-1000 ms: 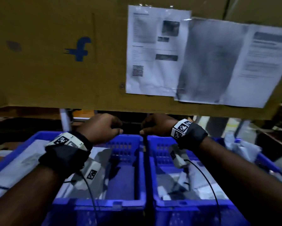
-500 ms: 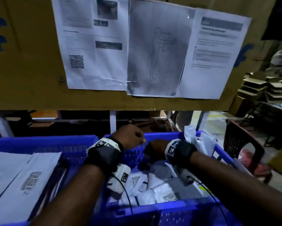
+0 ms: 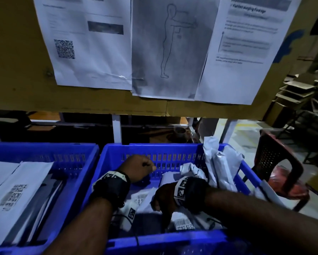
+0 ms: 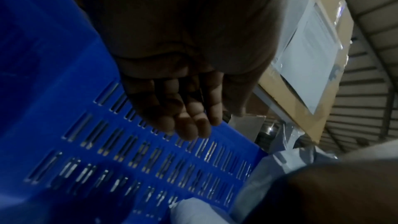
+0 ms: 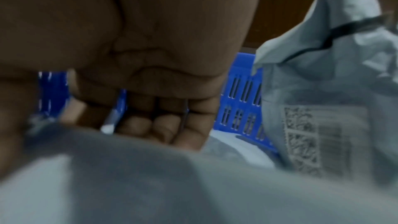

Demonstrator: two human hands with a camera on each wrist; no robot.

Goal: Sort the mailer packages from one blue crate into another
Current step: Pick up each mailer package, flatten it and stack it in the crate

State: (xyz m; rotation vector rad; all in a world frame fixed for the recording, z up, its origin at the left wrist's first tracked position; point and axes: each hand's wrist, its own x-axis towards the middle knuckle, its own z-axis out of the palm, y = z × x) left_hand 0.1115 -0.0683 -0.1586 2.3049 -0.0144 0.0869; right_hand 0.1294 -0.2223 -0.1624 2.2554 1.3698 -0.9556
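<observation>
Two blue plastic crates side by side in front of us, rims almost touching, a narrow dark gap between them. Right crate [image 3: 172,150] has slotted walls and smooth rims; it holds a loose heap of grey-white mailer packages [image 3: 182,220], soft, crinkled plastic film with printed barcode labels. Several taller mailers [image 3: 222,162] stand crumpled against its far right corner, rising above the rim. Left crate [image 3: 44,150] holds flat, larger mailers [image 3: 20,190] lying level, stacked toward its left side, with bare blue floor along its right wall. Our left hand [image 3: 138,167] hangs inside the right crate near the far slotted wall, above the heap; in the left wrist view its fingers [image 4: 189,117] are loosely curled, grasping nothing, with open room below them. Our right hand [image 3: 164,196] is low in the middle of the heap, back of the hand up; in the right wrist view its fingers [image 5: 163,125] curl down onto a grey mailer that fills the lower frame, but the blur means we cannot tell whether they grip it or only press on it. Beyond the crates, a cardboard panel [image 3: 16,52] carries three taped paper sheets [image 3: 92,43]. A dark red plastic chair [image 3: 276,162] stands just past the right crate's right side.
</observation>
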